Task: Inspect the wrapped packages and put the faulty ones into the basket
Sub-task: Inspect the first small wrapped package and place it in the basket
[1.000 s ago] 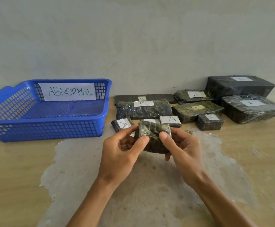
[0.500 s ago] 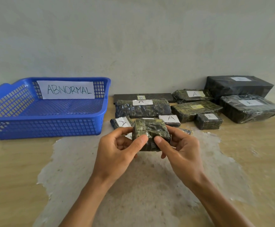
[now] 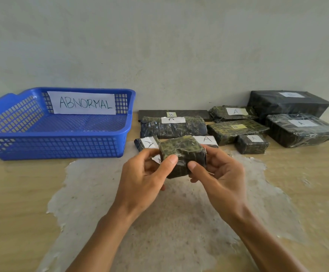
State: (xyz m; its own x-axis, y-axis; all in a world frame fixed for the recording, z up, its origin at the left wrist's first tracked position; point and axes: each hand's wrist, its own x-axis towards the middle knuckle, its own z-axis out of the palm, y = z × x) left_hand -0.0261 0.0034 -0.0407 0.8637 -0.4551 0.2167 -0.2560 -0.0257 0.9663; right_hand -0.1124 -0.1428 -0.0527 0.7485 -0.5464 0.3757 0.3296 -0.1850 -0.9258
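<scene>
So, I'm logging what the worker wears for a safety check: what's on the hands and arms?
Nothing: the left hand and right hand are bare, with no gloves, rings or watch in view. Both forearms are bare too, with no sleeves visible down to the picture's lower edge.

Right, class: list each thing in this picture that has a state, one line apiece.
held package: wrapped, lifted off the table, gripped by both hands
left hand: curled round the package
right hand: curled round the package
blue basket: holds no packages, labelled ABNORMAL
</scene>
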